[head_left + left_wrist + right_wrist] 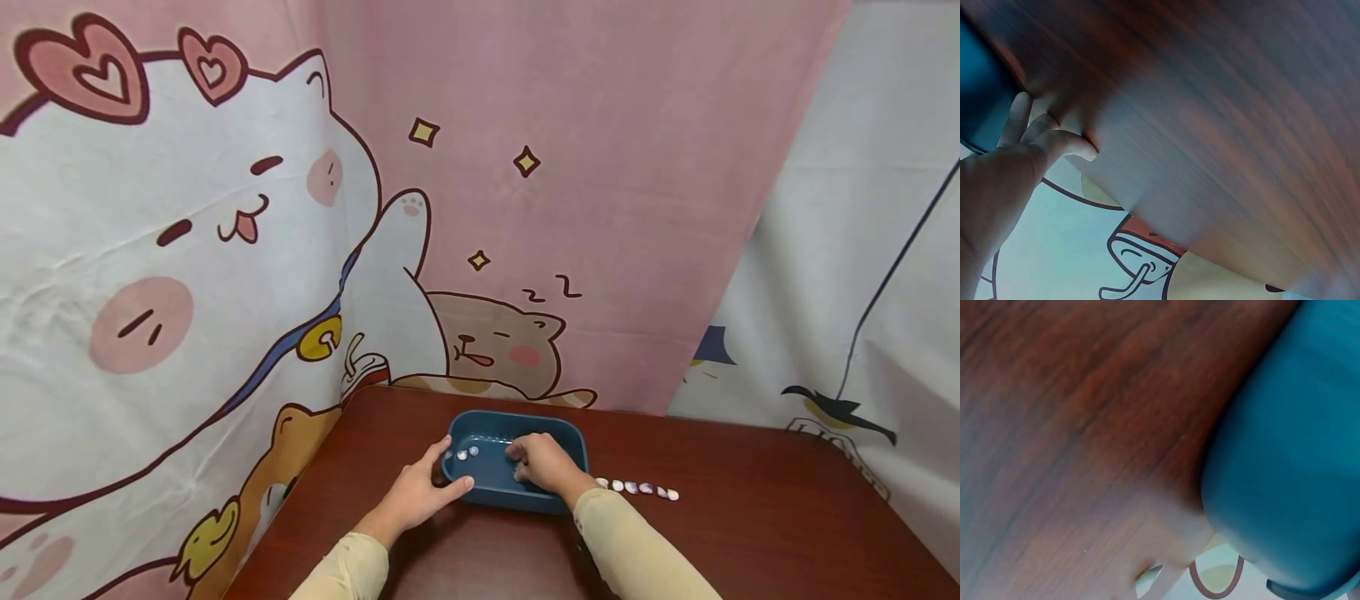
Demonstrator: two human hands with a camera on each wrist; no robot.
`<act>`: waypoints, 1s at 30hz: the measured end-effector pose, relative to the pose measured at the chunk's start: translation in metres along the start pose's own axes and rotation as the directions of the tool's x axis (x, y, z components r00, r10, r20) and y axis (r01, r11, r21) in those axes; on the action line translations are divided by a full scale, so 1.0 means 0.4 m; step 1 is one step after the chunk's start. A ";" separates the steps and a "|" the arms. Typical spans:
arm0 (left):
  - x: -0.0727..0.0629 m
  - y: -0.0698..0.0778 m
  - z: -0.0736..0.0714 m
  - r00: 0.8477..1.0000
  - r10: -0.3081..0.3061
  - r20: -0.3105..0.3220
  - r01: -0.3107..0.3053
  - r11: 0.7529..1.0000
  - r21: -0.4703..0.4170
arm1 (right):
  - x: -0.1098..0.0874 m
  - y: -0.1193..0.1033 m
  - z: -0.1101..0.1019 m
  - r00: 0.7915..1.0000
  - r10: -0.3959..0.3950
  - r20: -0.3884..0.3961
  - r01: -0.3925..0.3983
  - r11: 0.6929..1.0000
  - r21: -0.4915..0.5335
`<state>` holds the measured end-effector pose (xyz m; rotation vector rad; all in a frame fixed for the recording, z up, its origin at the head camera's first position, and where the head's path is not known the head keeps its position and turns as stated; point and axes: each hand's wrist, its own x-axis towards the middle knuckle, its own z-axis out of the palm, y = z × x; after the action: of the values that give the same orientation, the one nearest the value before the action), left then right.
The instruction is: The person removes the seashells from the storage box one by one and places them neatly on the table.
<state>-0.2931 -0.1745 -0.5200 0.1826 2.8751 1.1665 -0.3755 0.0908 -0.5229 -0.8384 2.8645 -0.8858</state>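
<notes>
A dark blue rectangular basin (517, 498) stands on the table. Near its left end, inside, lie two small whitish pieces that look like shells (462, 455). My left hand (420, 492) spans the basin's near-left corner, thumb at the near rim and index finger along the left side. In the left wrist view its other fingers (1041, 128) are spread low beside the basin (982, 87). My right hand (546, 462) reaches over the near-right rim into the basin, with bent fingers toward the bottom. Whether it pinches anything is hidden. The right wrist view shows only the basin's outer wall (1285, 456).
Right of the basin, a row of several small white and purplish shell-like pieces (632, 487) lies on the reddish-brown wooden table (750, 517). One pale piece (1149, 580) shows in the right wrist view. Printed cartoon curtains (600, 208) hang behind and at the left.
</notes>
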 end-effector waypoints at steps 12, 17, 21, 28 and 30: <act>-0.009 -0.013 -0.005 1.000 0.004 -0.007 -0.004 1.000 -0.001 | 0.008 -0.017 0.030 1.000 -0.022 -0.017 0.020 0.993 -0.118; -0.012 -0.015 -0.010 1.000 -0.003 -0.012 0.003 1.000 0.000 | 0.005 -0.024 0.035 0.999 -0.037 -0.037 0.031 0.990 -0.137; -0.012 -0.011 -0.007 1.000 0.001 -0.007 -0.001 1.000 -0.004 | -0.001 -0.025 0.029 0.999 -0.027 -0.027 0.021 0.980 -0.199; -0.009 0.000 -0.002 1.000 0.005 -0.003 -0.005 1.000 -0.015 | -0.005 -0.029 0.011 1.000 0.005 0.018 0.000 0.962 -0.273; -0.007 0.003 0.000 1.000 -0.001 0.000 0.001 1.000 -0.015 | -0.008 -0.027 0.005 1.000 0.009 0.012 -0.005 0.964 -0.264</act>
<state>-0.2902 -0.1742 -0.5192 0.1811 2.8652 1.1867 -0.3671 0.0837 -0.5193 -0.8478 3.0148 -0.4995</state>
